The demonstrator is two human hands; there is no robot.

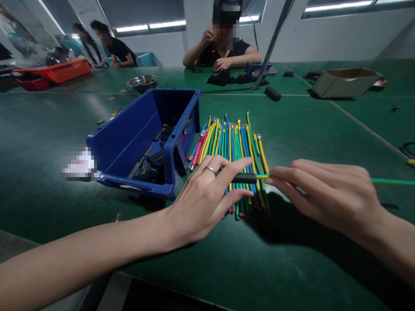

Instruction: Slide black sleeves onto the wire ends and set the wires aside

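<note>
My left hand (209, 194) pinches a short black sleeve (244, 177) between thumb and fingers, just above a bundle of coloured wires (231, 151) lying on the green table (317, 142). My right hand (327, 192) holds a green-and-yellow wire (391, 182) that runs off to the right; its near end enters the black sleeve. Both hands meet over the near end of the bundle. A blue plastic bin (129, 138) with several black sleeves inside stands just left of my left hand.
A person sits across the table with black parts before them (227, 79). A metal bowl (142, 82), an orange tray (60, 70) and a cardboard box (345, 82) lie farther back. Two more people sit at the far left. A slanted metal pole (270, 45) rises mid-table.
</note>
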